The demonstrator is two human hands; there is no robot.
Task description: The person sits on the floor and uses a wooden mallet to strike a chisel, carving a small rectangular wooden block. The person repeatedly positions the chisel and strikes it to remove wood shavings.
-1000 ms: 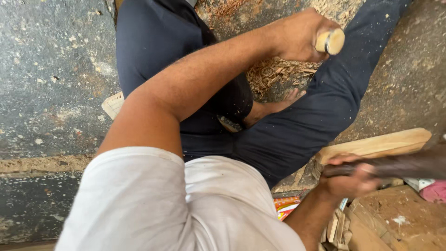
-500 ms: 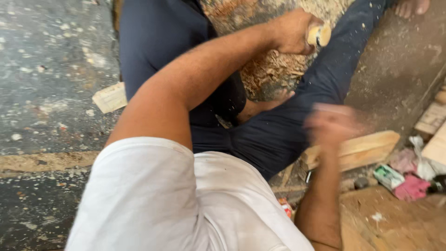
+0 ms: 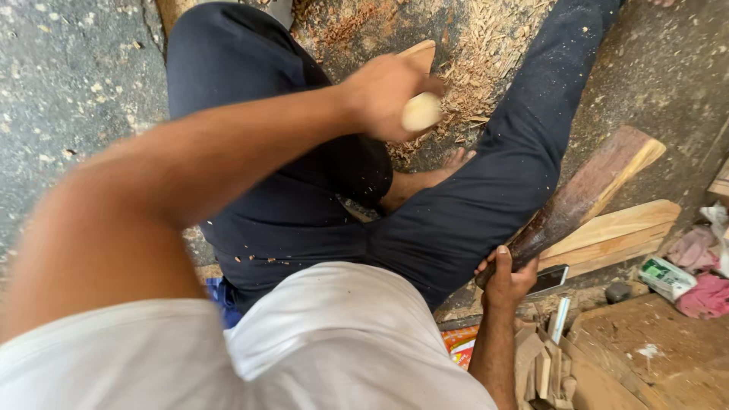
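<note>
Sawdust and pale wood shavings [image 3: 486, 53] are lying in a heap on the ground between our legs, and our left hand [image 3: 387, 95] is closing tightly around a pale, round-ended wooden piece [image 3: 420, 111], holding it upright just above that heap. What we are noticing first is the change on the other side: half a second ago our right hand [image 3: 507, 279] was a blur up beside our knee with nothing plainly in it, and now it is low beside our thigh, fingers wrapping the end of a long dark wooden club with a lighter cut face [image 3: 585, 193], which is slanting up and away to the right. We are judging from this that the striking tool is back in our grip while the workpiece is staying put over the shavings. Compared with a second ago, the left hand is holding the pale piece in much the same place. Flat light wooden boards [image 3: 623, 231] are lying just beyond the club, a small dark phone [image 3: 548, 279] is resting near our right hand, and pink cloth [image 3: 702, 285] is bunching at the far right.
</note>
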